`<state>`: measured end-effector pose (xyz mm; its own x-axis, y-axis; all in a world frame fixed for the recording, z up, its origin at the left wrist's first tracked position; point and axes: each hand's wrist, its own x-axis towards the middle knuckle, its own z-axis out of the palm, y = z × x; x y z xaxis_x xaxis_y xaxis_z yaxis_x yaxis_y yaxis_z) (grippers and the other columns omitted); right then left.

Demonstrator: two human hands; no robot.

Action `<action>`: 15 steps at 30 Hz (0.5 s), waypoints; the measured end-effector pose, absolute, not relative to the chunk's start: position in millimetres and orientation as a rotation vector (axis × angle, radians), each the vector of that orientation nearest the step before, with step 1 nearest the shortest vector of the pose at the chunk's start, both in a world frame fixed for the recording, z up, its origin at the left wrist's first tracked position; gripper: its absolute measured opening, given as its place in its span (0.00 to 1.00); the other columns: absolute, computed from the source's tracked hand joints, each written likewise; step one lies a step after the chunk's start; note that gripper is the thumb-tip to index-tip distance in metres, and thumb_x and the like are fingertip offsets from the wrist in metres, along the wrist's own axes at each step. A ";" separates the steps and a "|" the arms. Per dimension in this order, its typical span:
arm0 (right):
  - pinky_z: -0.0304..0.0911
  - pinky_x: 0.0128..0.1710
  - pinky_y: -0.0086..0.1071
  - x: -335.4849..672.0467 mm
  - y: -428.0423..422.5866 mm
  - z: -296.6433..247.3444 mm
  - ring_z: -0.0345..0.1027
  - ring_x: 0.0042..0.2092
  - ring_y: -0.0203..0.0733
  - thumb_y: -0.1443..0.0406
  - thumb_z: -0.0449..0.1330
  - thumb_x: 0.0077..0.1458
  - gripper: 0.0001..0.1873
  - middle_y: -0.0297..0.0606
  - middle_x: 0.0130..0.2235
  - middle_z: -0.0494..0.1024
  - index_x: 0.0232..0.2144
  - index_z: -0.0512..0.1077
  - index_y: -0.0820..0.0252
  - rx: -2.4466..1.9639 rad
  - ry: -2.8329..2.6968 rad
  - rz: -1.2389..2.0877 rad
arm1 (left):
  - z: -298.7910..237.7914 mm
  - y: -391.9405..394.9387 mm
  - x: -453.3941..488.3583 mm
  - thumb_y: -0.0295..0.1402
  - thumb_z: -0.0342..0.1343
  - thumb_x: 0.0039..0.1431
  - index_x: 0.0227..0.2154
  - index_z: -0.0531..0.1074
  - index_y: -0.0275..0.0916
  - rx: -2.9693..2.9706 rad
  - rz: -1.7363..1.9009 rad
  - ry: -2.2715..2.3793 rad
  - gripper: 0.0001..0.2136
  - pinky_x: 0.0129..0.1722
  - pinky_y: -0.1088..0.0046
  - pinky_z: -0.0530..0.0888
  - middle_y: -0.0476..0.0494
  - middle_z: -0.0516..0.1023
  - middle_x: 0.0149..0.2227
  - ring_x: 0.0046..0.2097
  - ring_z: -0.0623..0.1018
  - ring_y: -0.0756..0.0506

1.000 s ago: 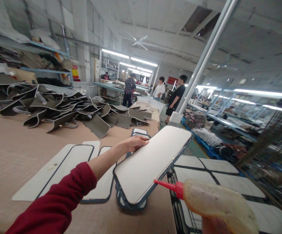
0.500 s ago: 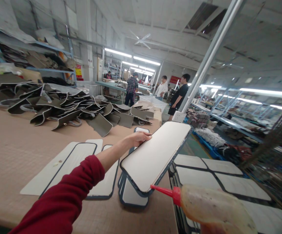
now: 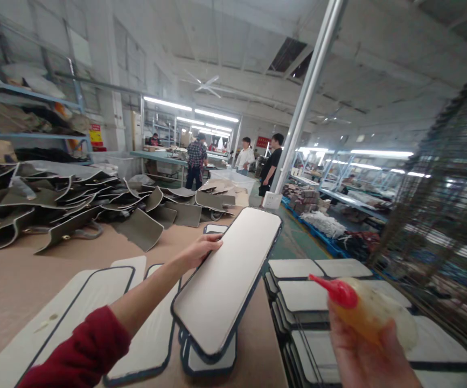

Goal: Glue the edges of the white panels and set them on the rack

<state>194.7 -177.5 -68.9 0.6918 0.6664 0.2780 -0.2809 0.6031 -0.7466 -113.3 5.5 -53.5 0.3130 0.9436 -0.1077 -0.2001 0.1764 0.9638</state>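
My left hand [image 3: 204, 249] grips the left edge of a white rectangular panel [image 3: 233, 275] with rounded corners and a dark rim, thumb on top. The panel is held tilted above a small pile of similar panels [image 3: 213, 360] at the table's edge. In my right hand [image 3: 362, 345] is a glue bottle [image 3: 378, 310], a squeeze bottle with a red nozzle and yellowish contents. It is apart from the panel, to its right, with the nozzle pointing left. More dark-edged panels [image 3: 148, 328] lie flat left of the pile.
Folded grey-brown pieces [image 3: 96, 199] are heaped along the back of the brown table [image 3: 91, 253]. Stacks of white panels [image 3: 309, 293] stand to the right. A metal post with a socket box [image 3: 272, 200] rises beyond. Several people stand farther back.
The glue bottle has moved away from the panel's lower edge to the right, and its nozzle has risen. My left hand still holds the panel, now turned steeper. The view has swung right.
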 end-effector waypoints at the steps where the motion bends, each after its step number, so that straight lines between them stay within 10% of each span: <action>1: 0.71 0.67 0.57 197.3 -173.1 -56.9 0.71 0.65 0.56 0.49 0.75 0.55 0.25 0.39 0.62 0.79 0.51 0.81 0.50 -0.733 -0.502 0.578 | -56.1 1.4 -117.3 0.33 0.81 0.44 0.50 0.85 0.36 1.085 0.978 0.867 0.27 0.37 0.72 0.80 0.42 0.89 0.36 0.36 0.85 0.43; 5: 0.56 0.76 0.58 206.2 -159.2 -23.2 0.67 0.70 0.57 0.50 0.81 0.38 0.32 0.36 0.59 0.80 0.46 0.82 0.49 -0.686 -0.447 0.483 | -62.4 -17.0 -128.3 0.36 0.82 0.44 0.51 0.86 0.38 1.111 0.916 0.801 0.28 0.38 0.72 0.80 0.41 0.90 0.40 0.36 0.85 0.43; 15: 0.81 0.47 0.37 227.9 -134.1 -38.9 0.76 0.59 0.51 0.60 0.84 0.33 0.38 0.32 0.54 0.84 0.50 0.82 0.50 -0.615 -0.650 0.320 | -56.2 -42.0 -129.1 0.45 0.85 0.37 0.50 0.87 0.39 1.069 0.847 0.735 0.34 0.38 0.73 0.81 0.39 0.91 0.41 0.38 0.86 0.43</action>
<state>227.9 -134.1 -38.9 0.7565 0.4595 0.4654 -0.0885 0.7770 -0.6233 -129.1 -42.0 -56.2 0.4877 0.8666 -0.1055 -0.2264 0.2422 0.9434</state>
